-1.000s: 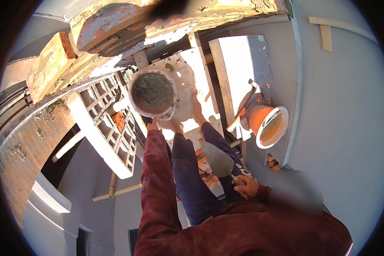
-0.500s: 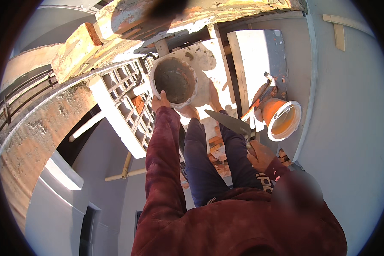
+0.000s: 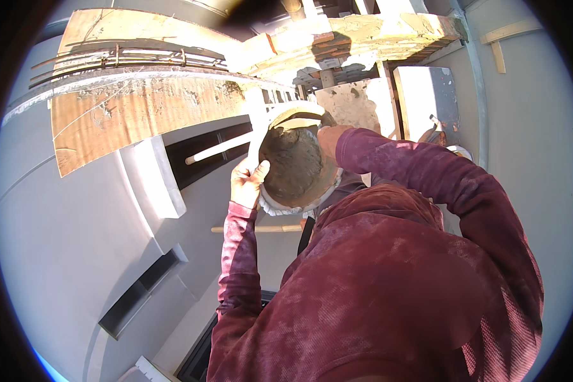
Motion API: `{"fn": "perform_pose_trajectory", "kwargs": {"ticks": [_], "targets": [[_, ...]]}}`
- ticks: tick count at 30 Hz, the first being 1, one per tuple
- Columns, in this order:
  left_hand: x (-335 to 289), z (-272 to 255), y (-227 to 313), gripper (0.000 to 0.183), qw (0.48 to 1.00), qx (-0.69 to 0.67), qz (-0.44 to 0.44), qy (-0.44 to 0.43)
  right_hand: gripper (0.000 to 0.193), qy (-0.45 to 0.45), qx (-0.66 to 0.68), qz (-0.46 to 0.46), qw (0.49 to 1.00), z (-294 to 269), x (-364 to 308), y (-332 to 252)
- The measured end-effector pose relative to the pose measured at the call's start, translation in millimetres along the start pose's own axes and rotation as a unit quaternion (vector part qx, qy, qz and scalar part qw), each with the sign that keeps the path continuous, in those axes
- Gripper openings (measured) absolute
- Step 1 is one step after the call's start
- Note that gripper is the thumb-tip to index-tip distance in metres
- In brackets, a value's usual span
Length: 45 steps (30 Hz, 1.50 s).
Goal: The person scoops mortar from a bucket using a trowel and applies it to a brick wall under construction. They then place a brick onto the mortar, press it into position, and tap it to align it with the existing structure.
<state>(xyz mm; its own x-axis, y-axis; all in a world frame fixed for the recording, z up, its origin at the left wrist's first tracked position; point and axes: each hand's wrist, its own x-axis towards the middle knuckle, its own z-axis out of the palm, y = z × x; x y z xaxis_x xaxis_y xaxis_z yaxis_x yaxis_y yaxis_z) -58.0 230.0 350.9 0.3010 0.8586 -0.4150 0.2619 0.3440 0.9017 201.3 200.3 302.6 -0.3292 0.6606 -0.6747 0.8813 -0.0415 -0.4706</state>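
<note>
A round bucket [image 3: 328, 181] with grey wet mortar [image 3: 291, 159] inside is close in front of me. My left hand [image 3: 248, 181] grips its left side, thumb over the rim and fingers outside. At the far right of the opening, my right hand [image 3: 330, 137] is closed in a fist. It held a trowel by the handle half a second ago; now the hand and the shadow in the bucket hide most or all of that trowel. My right arm reaches across from the right, hiding my legs.
A mortar-smeared brick ledge [image 3: 388, 39] runs across the far side. Wooden formwork boards [image 3: 102, 118] and rusty rebar [image 3: 118, 62] lie left. A white-topped board [image 3: 420, 95], a hammer [image 3: 434, 120] and a partly hidden second bucket [image 3: 460, 151] are right, beside a grey wall [image 3: 522, 159].
My right hand has moved from beside my right thigh up to the bucket. The bucket looks larger and nearer, still in my left hand. My view has turned toward the left.
</note>
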Motion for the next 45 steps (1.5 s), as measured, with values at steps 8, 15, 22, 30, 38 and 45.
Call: {"fn": "perform_pose_trajectory", "kwargs": {"ticks": [8,15,22,30,38,45], "targets": [[-45.0,-22.0,16.8,0.013,0.986,-0.094,0.126,0.058,0.041,0.051,-0.11,-0.152,0.981,-43.5,-107.8,-9.2],[-17.0,-6.3,23.1,0.007,0.978,-0.117,0.154,-0.074,0.032,0.073,-0.333,-0.163,0.926,-67.3,-140.3,-51.0],[-19.5,22.9,41.5,0.01,0.985,-0.083,0.142,-0.053,0.036,0.114,-0.155,-0.093,0.977,-37.9,-171.6,-4.0],[-20.1,52.2,70.3,0.017,0.979,-0.052,0.195,-0.024,0.032,0.076,0.132,-0.066,0.986,-17.0,-169.9,27.0],[-8.9,64.6,55.0,0.002,0.974,-0.049,0.218,-0.048,0.018,-0.125,0.514,-0.007,0.849,-9.5,-150.5,-19.8],[-13.5,57.6,41.8,0.008,0.969,-0.106,0.225,-0.001,0.029,-0.112,0.647,-0.057,0.752,2.8,-162.4,-19.8]]}}
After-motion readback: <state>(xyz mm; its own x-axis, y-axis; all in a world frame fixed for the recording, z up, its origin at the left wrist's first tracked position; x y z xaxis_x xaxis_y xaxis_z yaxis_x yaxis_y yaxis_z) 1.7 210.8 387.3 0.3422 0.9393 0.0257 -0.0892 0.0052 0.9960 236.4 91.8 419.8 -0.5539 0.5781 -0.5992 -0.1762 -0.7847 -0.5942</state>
